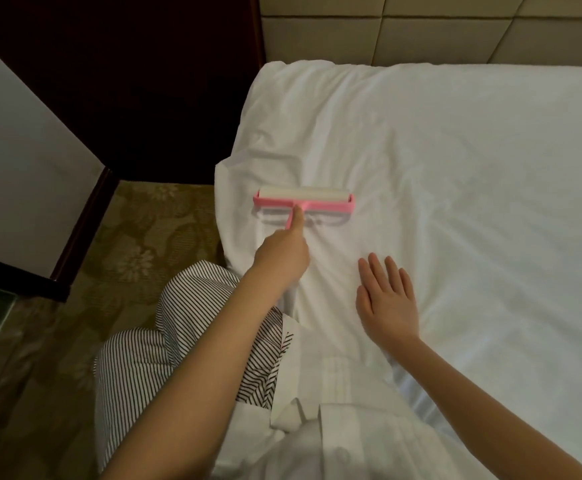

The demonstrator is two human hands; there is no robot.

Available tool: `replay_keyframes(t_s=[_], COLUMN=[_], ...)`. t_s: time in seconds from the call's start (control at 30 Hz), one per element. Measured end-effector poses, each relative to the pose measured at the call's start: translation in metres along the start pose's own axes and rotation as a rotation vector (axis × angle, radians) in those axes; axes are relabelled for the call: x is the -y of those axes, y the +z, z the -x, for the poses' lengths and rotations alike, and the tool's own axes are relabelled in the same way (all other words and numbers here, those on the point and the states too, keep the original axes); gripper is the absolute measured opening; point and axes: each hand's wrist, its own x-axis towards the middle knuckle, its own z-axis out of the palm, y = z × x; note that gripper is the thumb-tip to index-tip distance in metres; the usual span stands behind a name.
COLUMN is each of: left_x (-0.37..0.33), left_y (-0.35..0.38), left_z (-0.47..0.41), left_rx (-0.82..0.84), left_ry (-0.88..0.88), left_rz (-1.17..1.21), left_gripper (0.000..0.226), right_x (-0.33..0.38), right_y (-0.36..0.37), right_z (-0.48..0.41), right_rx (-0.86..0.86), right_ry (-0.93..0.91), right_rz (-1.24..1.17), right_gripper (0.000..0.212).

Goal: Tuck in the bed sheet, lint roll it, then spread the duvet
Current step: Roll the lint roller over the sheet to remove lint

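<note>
My left grip (282, 259) is curled round the handle of the pink plastic lint roller (305, 199), near the left edge of the wrinkled white bed sheet (456, 168). My right grip (386, 301) lies flat on it, fingers straight.

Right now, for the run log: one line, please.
phase: lint rolling | left hand grips lint roller | right hand flat on bed sheet

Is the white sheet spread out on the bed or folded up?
Spread out. The sheet lies flat right up to the headboard, with wrinkles near the pink lint roller.
</note>
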Motion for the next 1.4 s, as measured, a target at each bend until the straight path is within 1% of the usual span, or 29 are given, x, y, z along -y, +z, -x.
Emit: replay_keyframes(t_s=[0.07,0.17,0.23,0.3,0.37,0.5,0.6,0.67,0.77,0.83,0.9,0.97,1.03,1.07,1.1,1.17,1.27,1.33,1.4], left_x=[0.0,0.011,0.02,0.021,0.018,0.011,0.005,0.001,0.004,0.009,0.022,0.034,0.04,0.041,0.043,0.046,0.05,0.051,0.045], left_y=[0.006,0.025,0.041,0.049,0.044,0.017,0.011,0.016,0.036,0.055,0.071,0.087,0.094,0.095,0.096,0.095,0.093,0.093,0.093], left_z=[-0.002,0.024,0.05,0.073,0.083,0.057,0.035,0.017,0.013,0.026,0.054,0.091,0.131,0.152,0.171,0.205,0.221,0.206,0.18], left_rx=[-0.023,-0.04,-0.029,0.018,0.085,0.136,0.086,0.041,-0.018,-0.054,-0.071,-0.112,-0.121,-0.097,-0.065,0.006,-0.015,-0.022,-0.05], left_ry=[0.016,0.0,0.002,0.012,0.01,-0.02,0.02,0.014,0.003,0.065,0.073,0.115,0.154,0.151,0.113,-0.008,-0.044,-0.05,-0.037], left_rz=[-0.005,-0.009,-0.033,-0.103,-0.147,-0.089,-0.119,-0.127,-0.206,-0.316,-0.339,-0.344,-0.424,-0.443,-0.419,-0.264,0.0,0.081,0.102], left_gripper=[0.067,0.066,0.069,0.071,0.069,0.067,0.066,0.066,0.071,0.071,0.069,0.065,0.064,0.064,0.064,0.067,0.071,0.074,0.081], right_x=[-0.001,-0.003,-0.007,-0.013,-0.014,-0.014,-0.015,-0.016,-0.018,-0.017,-0.015,-0.012,-0.005,-0.002,0.001,0.007,0.018,0.026,0.028], right_y=[0.006,0.02,0.031,0.039,0.04,0.036,0.036,0.036,0.039,0.037,0.034,0.029,0.02,0.017,0.014,0.008,0.004,0.009,0.015], right_z=[0.002,-0.008,-0.013,-0.015,-0.015,-0.016,-0.016,-0.017,-0.016,-0.013,-0.013,-0.012,-0.01,-0.008,-0.005,0.004,0.035,0.07,0.103], right_rx=[-0.052,-0.139,-0.188,-0.219,-0.225,-0.177,-0.166,-0.163,-0.217,-0.264,-0.287,-0.255,-0.233,-0.221,-0.192,-0.114,-0.077,-0.064,-0.114], right_ry=[0.021,0.004,-0.023,-0.042,-0.039,-0.026,-0.023,-0.026,-0.036,-0.044,-0.055,-0.04,0.003,0.016,0.031,0.078,0.127,0.08,0.029], right_rz=[0.005,0.017,0.025,0.036,0.049,0.041,0.042,0.051,0.015,0.019,0.015,0.005,-0.013,-0.014,-0.012,-0.007,-0.067,-0.096,-0.087], right_gripper=[0.063,0.056,0.054,0.055,0.055,0.055,0.054,0.055,0.055,0.055,0.054,0.054,0.057,0.059,0.063,0.07,0.079,0.073,0.07])
